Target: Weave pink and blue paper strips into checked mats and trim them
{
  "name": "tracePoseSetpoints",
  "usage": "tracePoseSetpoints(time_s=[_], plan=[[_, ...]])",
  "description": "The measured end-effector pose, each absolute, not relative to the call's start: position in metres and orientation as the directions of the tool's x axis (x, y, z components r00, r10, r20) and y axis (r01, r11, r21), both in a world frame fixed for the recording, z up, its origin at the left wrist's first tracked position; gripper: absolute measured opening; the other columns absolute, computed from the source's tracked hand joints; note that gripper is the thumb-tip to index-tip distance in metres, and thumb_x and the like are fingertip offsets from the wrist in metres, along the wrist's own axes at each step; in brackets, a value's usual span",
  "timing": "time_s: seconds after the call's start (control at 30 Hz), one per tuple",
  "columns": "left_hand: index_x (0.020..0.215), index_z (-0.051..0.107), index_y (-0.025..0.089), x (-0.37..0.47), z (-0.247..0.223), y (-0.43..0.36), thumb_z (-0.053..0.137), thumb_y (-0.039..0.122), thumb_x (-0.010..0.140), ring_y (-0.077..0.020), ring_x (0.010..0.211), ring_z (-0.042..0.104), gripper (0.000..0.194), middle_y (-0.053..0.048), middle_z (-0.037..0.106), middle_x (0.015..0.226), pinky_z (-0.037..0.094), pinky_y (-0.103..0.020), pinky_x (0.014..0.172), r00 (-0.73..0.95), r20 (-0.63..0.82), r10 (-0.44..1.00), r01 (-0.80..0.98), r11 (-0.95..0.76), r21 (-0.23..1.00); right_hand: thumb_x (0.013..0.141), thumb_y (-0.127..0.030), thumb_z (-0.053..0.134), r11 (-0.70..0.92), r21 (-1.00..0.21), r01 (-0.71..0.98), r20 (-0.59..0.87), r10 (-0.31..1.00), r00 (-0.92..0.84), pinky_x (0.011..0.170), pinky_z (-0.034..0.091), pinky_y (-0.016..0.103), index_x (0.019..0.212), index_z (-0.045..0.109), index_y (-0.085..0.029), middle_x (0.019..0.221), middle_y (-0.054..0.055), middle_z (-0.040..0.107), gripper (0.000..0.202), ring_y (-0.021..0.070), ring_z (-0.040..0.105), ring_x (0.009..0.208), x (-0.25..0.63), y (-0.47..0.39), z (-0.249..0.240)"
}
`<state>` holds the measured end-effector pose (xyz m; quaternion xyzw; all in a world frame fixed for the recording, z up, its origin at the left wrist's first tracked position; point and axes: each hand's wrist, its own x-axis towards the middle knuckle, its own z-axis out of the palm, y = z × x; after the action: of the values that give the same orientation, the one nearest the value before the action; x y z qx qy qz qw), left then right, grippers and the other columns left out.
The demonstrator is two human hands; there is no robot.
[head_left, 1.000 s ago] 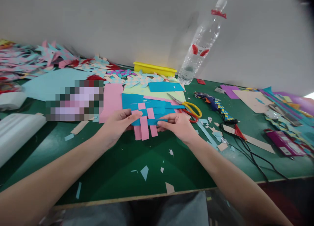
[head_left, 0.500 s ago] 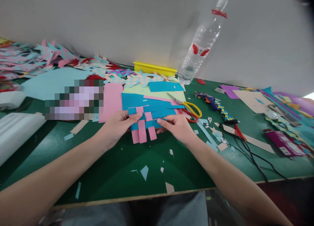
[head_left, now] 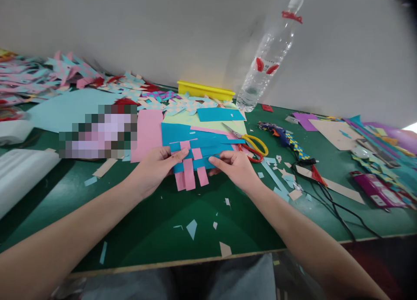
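Blue paper strips interlaced with pink paper strips are held up between my two hands, the pink ends hanging down. My left hand pinches the left side, thumb on top and the other fingers behind it. At the right end, my right hand grips the blue strips between thumb and curled fingers. Just beyond lies a blue paper sheet, with a pink sheet to its left. Scissors with yellow and red handles rest behind my right hand.
A clear plastic bottle leans against the grey wall. A yellow tray stands at the back. Paper scraps lie on the green table. Black cords and a purple packet are at the right; a white roll is at the left.
The right part of the blue strips has shifted slightly under my right thumb. Both hands keep almost the same position and grip.
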<state>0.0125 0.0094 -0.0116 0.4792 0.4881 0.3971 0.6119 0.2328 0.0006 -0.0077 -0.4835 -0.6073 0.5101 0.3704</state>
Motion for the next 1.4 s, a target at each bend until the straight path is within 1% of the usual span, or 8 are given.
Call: tracePoseSetpoints(time_s=[0.2,0.47,0.6,0.7,0.97,1.13,1.27,1.4], plan=[[0.097,0.072,0.022,0.011,-0.013,0.01,0.072,0.052,0.075,-0.0276,0.099,0.068,0.037,-0.007,0.074,0.106,0.058,-0.041,0.084,0.174,-0.255,0.951,-0.019,0.262,0.965,0.077,-0.049,0.069,0.04,-0.96,0.276,-0.024,0.974,-0.225,0.069,0.054,0.031,0.082,0.068,-0.018,0.075,0.003,0.071,0.031,0.0169,0.07,0.065,0.234,0.0,-0.001],[0.104,0.071,0.021,0.013,-0.01,0.01,0.067,0.053,0.08,-0.0277,0.099,0.068,0.04,-0.01,0.073,0.107,0.058,-0.04,0.081,0.263,-0.347,0.9,0.029,0.352,0.935,0.089,-0.052,0.053,0.194,-0.784,0.59,-0.042,0.931,-0.363,0.05,0.039,0.027,0.075,0.07,-0.02,0.061,0.002,0.067,0.039,0.0133,0.059,0.052,0.239,-0.005,0.011],[0.099,0.071,0.02,0.011,-0.015,0.011,0.064,0.058,0.079,-0.0292,0.09,0.068,0.043,-0.009,0.074,0.093,0.057,-0.042,0.075,0.274,-0.331,0.903,0.168,0.294,0.941,0.093,-0.054,0.045,0.345,-0.534,0.772,0.134,0.936,-0.326,0.052,0.036,0.028,0.069,0.067,-0.018,0.063,0.004,0.067,0.048,0.0147,0.058,0.055,0.242,-0.005,0.01],[0.095,0.071,0.019,0.011,-0.016,0.01,0.063,0.062,0.078,-0.0294,0.087,0.067,0.047,-0.008,0.072,0.088,0.054,-0.043,0.074,0.27,-0.326,0.906,0.267,0.254,0.93,0.095,-0.049,0.045,0.4,-0.432,0.808,0.295,0.909,-0.293,0.053,0.037,0.027,0.081,0.067,-0.017,0.069,0.004,0.069,0.04,0.0141,0.059,0.057,0.242,-0.005,0.005],[0.128,0.058,0.023,0.018,-0.011,0.005,0.062,0.057,0.082,-0.03,0.115,0.058,0.057,-0.01,0.063,0.125,0.049,-0.045,0.095,0.365,-0.354,0.861,0.059,0.358,0.932,0.093,-0.041,0.053,0.712,-0.343,0.613,0.438,0.698,-0.566,0.09,0.047,0.036,0.116,0.057,-0.017,0.117,0.009,0.066,0.033,0.0224,0.059,0.108,0.234,-0.006,-0.005],[0.136,0.05,0.026,0.01,-0.016,0.008,0.053,0.06,0.086,-0.0309,0.13,0.047,0.061,-0.008,0.054,0.14,0.041,-0.046,0.106,0.323,-0.154,0.934,0.33,0.042,0.943,0.09,-0.046,0.056,0.754,-0.283,0.593,0.383,0.655,-0.651,0.103,0.039,0.045,0.125,0.052,-0.018,0.131,0.012,0.058,0.045,0.0267,0.052,0.121,0.237,-0.001,-0.007],[0.148,0.028,0.024,0.005,-0.017,0.009,0.043,0.047,0.095,-0.0282,0.133,0.044,0.059,-0.01,0.04,0.15,0.04,-0.047,0.107,0.388,0.181,0.903,0.531,-0.38,0.757,0.089,-0.044,0.057,0.777,-0.266,0.571,0.31,0.63,-0.712,0.106,0.035,0.047,0.126,0.052,-0.018,0.131,0.012,0.057,0.045,0.0269,0.049,0.125,0.237,0.0,-0.009],[0.129,0.051,0.019,-0.001,-0.01,0.011,0.041,0.039,0.097,-0.026,0.117,0.056,0.039,-0.01,0.059,0.128,0.046,-0.041,0.098,0.441,0.365,0.82,0.653,-0.572,0.496,0.089,-0.044,0.057,0.79,-0.258,0.556,0.284,0.613,-0.737,0.104,0.035,0.044,0.125,0.052,-0.015,0.126,0.012,0.06,0.046,0.0258,0.051,0.122,0.237,0.001,-0.01]])
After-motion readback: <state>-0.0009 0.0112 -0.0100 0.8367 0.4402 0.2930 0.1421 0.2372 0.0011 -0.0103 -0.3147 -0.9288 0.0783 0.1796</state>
